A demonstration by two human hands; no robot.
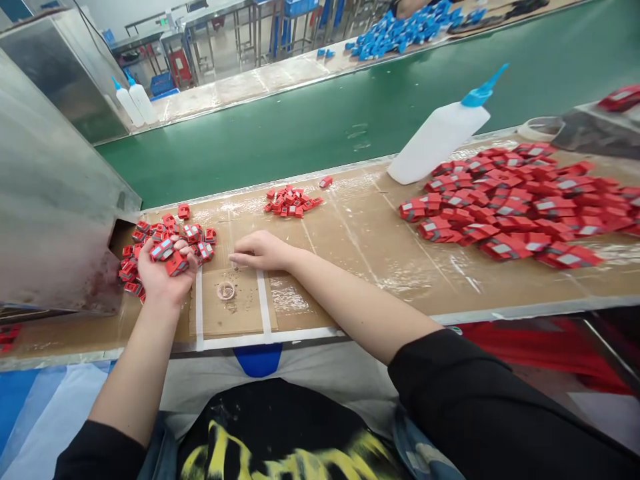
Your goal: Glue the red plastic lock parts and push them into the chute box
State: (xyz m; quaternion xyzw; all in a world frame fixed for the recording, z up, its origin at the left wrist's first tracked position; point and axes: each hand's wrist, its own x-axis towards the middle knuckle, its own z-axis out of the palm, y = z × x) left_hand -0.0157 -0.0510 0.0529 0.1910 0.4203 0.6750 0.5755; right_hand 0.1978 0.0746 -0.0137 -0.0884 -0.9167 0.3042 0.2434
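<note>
From where I stand, the left-hand grip (166, 275) is palm up over the near side of the bench (350, 233), fingers loosely curled around a few red pieces (176, 264) with pale panels. More of the same lie in a loose pile (131, 267) behind and beside it, close to a big metal housing (55, 173).

The right-hand grip (263, 251) is drawn in, fingers bent and thumb near the forefinger; I can't tell whether anything tiny is pinched there. It's just beyond a small round dish (226, 291), which sits between two strips of white tape (264, 303).

Further along the bench is a small red cluster (291, 204), one stray piece (326, 182) just beside it, then a much larger red heap (505, 200). A white bottle (435, 143) with a blue nozzle leans over by that heap, and a green belt (280, 137) runs behind.
</note>
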